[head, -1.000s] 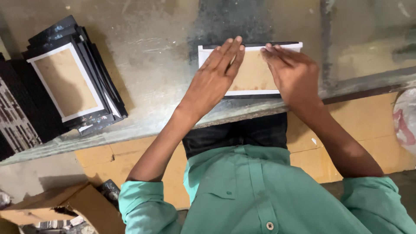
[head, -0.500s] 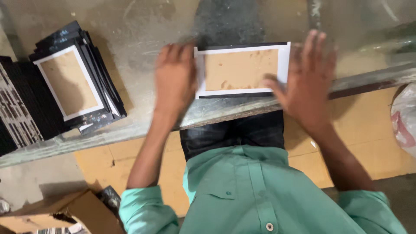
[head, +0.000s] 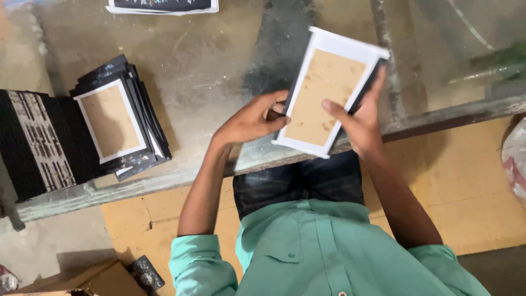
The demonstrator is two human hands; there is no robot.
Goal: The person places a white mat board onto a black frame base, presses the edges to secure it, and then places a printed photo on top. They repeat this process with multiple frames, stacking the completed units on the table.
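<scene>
White-bordered brown panel — between both hands, tilted.

A worn grey table is seen; a stack of framed boards is laid on it.

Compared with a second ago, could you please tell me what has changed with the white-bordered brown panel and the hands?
The white-bordered brown rectangular panel, earlier flat and lengthwise on the grey table under both palms, is now lifted and turned on end. The left hand grips its left edge; the right hand holds its right side, thumb on the face. The stack of similar black-edged panels at the left stayed put.
</scene>
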